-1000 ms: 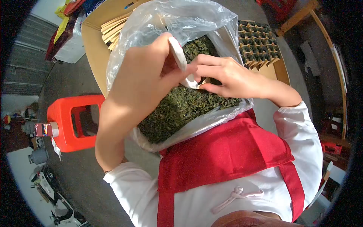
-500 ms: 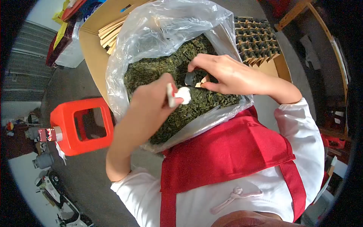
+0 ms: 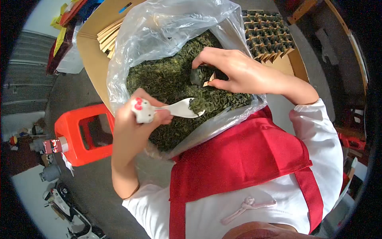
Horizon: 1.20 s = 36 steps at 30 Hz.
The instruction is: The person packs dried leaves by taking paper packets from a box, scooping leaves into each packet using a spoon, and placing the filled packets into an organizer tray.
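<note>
My left hand (image 3: 128,124) grips a white spoon (image 3: 178,109) by its cat-face handle with a red bow. Dark green dried leaves (image 3: 202,104) are heaped on the spoon's bowl, just above a larger mass of leaves (image 3: 159,79). That mass lies in a big clear plastic bag (image 3: 155,34). Over the bag's right part, my right hand (image 3: 240,73) has thumb and fingers curled around a small packet (image 3: 195,77) with a tan paper edge and a clear, greyish side. My fingers hide most of the packet.
A cardboard box (image 3: 90,55) surrounds the bag. Inside it, flat tan paper pieces (image 3: 109,36) stand at the left and rows of filled small packets (image 3: 268,36) at the right. A red jerrycan (image 3: 81,153) is left of the box. A parked scooter (image 3: 71,211) is at lower left.
The spoon has tilted from upright to nearly level and now carries leaves. My left hand has moved left and down. My right hand keeps its hold on the packet with little movement.
</note>
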Available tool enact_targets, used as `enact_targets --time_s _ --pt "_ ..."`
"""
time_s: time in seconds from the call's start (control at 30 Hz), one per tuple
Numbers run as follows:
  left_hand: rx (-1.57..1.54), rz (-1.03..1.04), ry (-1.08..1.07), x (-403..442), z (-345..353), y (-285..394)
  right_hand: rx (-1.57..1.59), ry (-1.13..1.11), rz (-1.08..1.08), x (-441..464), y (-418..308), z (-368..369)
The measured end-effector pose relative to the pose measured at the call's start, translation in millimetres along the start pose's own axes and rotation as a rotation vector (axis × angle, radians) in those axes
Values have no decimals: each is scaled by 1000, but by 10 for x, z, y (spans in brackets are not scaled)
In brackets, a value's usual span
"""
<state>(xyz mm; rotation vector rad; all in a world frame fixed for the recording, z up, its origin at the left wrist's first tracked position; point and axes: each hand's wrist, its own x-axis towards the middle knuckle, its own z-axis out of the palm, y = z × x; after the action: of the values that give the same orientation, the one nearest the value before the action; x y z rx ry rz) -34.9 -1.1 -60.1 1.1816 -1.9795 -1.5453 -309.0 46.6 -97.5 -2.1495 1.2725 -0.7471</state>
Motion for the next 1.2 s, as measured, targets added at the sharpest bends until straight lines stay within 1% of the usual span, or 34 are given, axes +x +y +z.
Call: enact_targets --time_s 0.07,0.13,0.17,0.2,0.3,0.43,0.53,0.63,0.73,0.83,0.87,0.97,1.1,1.13,1.2 --pt "-101 29 61 -72 -20 130 -7 22 -41 4 26 13" --pt "-136 124 162 -86 4 216 -18 67 -107 6 71 48" --pt "-153 171 212 -87 13 235 -17 65 -106 3 66 48" --pt "-80 193 219 -70 13 241 -16 65 -104 -1 60 47" --pt "16 173 194 -21 21 234 -4 68 -116 -5 60 50" --pt "-25 223 276 -56 57 271 -9 76 -150 -1 63 44" --pt "-41 224 272 -67 58 302 9 56 -116 -1 60 45" --pt "201 261 335 -84 14 225 -76 98 -126 -20 42 30" --pt "152 276 352 -110 -1 196 -129 89 -170 -49 35 52" --pt "270 288 277 -110 -8 131 -175 92 -146 -78 17 20" --pt "242 309 289 -102 24 116 -123 94 -124 -74 21 6" --pt "299 443 308 -82 110 77 -12 223 -208 -45 -2 -1" --pt "297 484 328 -91 108 70 38 209 -124 -62 -11 -28" --pt "269 480 310 -96 102 56 40 212 -132 -63 -10 -30" --pt "323 572 333 -91 103 69 47 216 -148 -56 -6 -27"
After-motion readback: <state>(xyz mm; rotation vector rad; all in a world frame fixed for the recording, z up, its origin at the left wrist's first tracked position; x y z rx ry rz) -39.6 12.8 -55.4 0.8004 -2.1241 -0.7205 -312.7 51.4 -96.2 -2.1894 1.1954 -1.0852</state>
